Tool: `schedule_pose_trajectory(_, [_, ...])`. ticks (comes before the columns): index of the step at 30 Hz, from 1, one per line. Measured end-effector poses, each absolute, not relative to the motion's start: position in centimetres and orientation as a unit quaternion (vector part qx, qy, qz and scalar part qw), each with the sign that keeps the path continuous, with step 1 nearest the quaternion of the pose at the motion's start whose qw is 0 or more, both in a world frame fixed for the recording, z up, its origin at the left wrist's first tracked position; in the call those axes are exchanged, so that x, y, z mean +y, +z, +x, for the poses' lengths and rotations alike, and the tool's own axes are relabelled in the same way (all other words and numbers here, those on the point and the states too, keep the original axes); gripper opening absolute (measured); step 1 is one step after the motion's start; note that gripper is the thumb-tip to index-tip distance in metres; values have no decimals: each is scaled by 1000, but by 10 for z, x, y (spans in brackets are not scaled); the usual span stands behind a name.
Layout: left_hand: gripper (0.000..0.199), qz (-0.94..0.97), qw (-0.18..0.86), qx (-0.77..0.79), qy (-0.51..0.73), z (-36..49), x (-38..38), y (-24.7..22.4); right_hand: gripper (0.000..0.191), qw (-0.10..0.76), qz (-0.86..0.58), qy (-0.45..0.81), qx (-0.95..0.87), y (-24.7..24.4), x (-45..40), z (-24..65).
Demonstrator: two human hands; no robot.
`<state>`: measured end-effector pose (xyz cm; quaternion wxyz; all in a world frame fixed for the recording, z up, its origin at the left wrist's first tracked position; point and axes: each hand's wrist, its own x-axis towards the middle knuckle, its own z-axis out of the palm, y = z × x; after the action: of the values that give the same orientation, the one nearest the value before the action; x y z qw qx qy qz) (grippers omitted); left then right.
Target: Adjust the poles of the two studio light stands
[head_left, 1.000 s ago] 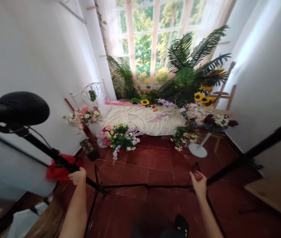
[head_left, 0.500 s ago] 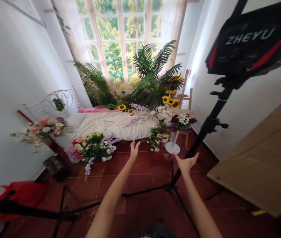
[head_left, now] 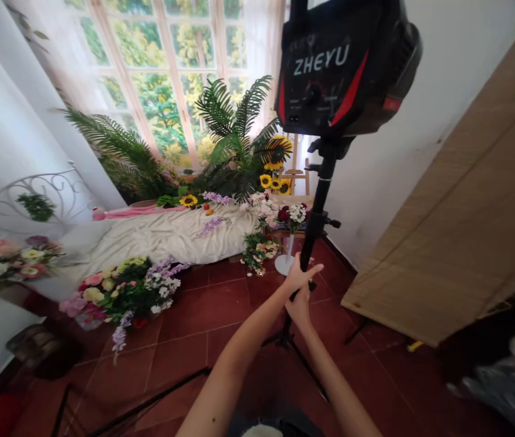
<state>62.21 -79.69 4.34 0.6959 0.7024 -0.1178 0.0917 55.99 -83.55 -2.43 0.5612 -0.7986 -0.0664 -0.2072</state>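
A black light stand [head_left: 318, 209] rises from its legs on the floor and bears a black and red studio light [head_left: 330, 76] marked ZHEYU. My left hand [head_left: 300, 274] is wrapped round the pole, its thumb pointing right. Just below it, my right hand [head_left: 300, 303] also grips the pole, partly hidden by the left. A small knob shows at the right of my hands. Behind the pole, red and white flowers [head_left: 294, 213] top a white stand with a round base [head_left: 284, 264].
A bed with cream cloth [head_left: 184, 233] lies under the window. Flower bunches [head_left: 125, 285] sit before it, with palm fronds [head_left: 234, 121] behind. At right leans a bamboo blind [head_left: 448, 182]. Another stand's legs [head_left: 148, 403] cross the floor at lower left.
The view has turned right, so the room appears further left. Both hands, spread apart and empty before, have come together and closed round the pole.
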Motion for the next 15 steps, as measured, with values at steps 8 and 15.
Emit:
schedule_pose_trajectory(8, [45,737,672,-14,66,646,-807,13,35,639,-747,-177,45,-18,-879,540])
schedule_pose_trajectory(15, [37,755,649,15,92,655,-814,-2,49,799,-572,83,166,-15,-909,577])
